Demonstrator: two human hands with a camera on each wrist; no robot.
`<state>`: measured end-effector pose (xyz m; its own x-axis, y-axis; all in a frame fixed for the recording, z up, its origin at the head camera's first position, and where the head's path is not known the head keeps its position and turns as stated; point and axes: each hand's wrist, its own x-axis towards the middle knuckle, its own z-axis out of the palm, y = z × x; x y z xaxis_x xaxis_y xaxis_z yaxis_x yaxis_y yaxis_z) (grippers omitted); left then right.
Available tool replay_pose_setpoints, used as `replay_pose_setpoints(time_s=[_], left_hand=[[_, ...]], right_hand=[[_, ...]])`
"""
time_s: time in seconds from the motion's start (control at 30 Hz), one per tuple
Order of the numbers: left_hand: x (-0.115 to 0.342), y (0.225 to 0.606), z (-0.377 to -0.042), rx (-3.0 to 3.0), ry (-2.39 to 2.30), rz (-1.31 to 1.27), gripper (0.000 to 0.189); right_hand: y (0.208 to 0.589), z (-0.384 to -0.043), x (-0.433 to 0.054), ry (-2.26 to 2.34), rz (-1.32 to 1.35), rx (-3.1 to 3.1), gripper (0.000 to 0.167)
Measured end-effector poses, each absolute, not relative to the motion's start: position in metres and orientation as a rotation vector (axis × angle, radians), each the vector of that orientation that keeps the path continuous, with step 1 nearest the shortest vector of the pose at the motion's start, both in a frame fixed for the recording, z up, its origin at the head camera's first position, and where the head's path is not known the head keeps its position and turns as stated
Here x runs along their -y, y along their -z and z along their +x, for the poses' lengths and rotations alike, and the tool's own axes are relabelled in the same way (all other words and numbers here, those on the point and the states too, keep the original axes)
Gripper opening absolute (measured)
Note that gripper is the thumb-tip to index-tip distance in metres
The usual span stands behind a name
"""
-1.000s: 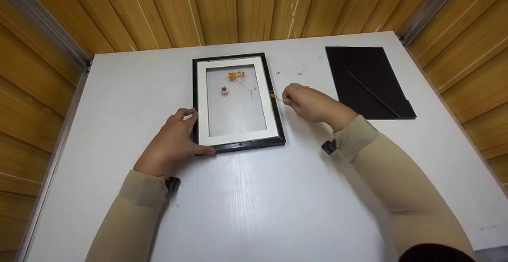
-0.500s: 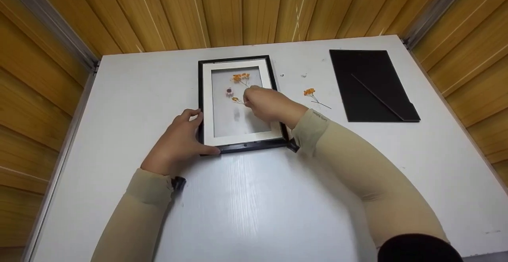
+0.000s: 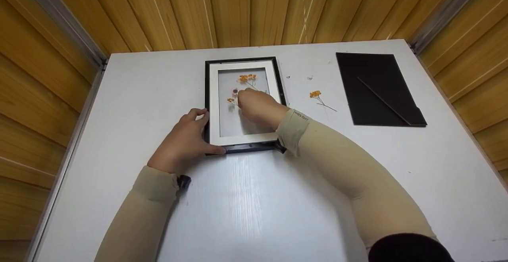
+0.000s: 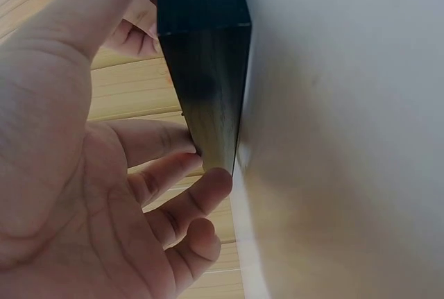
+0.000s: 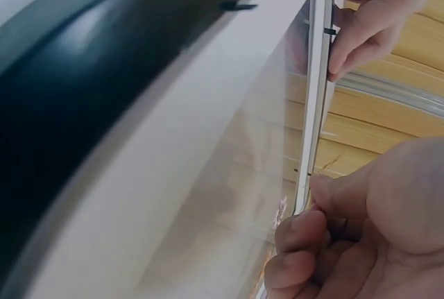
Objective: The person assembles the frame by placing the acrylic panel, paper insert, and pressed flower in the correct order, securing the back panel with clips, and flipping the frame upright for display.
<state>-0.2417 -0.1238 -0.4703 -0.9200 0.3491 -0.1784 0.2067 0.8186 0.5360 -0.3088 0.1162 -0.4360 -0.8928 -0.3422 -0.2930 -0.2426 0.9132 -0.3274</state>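
A black picture frame (image 3: 280, 83) with a white mat lies flat on the table, its glass facing up. My left hand (image 3: 180, 141) holds its near left corner, thumb on the near edge and fingers against the left side. Low over the glass, my right hand (image 3: 258, 107) pinches a small orange dried flower (image 3: 230, 101) by its stem. Whether that flower touches the glass I cannot tell. An orange dried flower sprig (image 3: 247, 78) lies at the top of the glass. Below it a pink dried flower (image 3: 235, 91) is partly hidden by my right hand.
Another orange dried flower sprig (image 3: 315, 94) lies on the white table (image 3: 246, 198) right of the frame. A black backing board (image 3: 373, 99) with a stand flap lies farther right. Wooden panel walls (image 3: 270, 12) border the table.
My right hand has moved left from beside the frame to over the glass, carrying the small orange flower. The left hand stays at the frame's corner.
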Motion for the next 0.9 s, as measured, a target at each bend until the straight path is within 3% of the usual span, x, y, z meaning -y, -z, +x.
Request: replay_pose_setpoints(time_s=[0.13,0.23,0.4,0.57,0.9], left_hand=[[0.123,0.470,-0.242,-2.740,-0.746,0.424,0.136],[0.123,0.469,-0.243,-2.746,-0.739,0.438,0.137],[0.124,0.468,-0.243,-2.752,-0.725,0.468,0.137],[0.124,0.470,-0.243,-2.744,-0.722,0.461,0.137],[0.125,0.470,-0.243,-2.744,-0.717,0.468,0.139]], right_hand=[[0.438,-0.307,-0.116,0.450,-0.422,-2.708,0.025],[0.439,-0.307,-0.117,0.528,-0.413,-2.681,0.015],[0.442,-0.306,-0.121,0.723,-0.401,-2.634,0.034],[0.442,-0.306,-0.126,0.823,-0.396,-2.652,0.016],[0.445,-0.310,-0.140,0.842,-0.408,-2.685,0.022]])
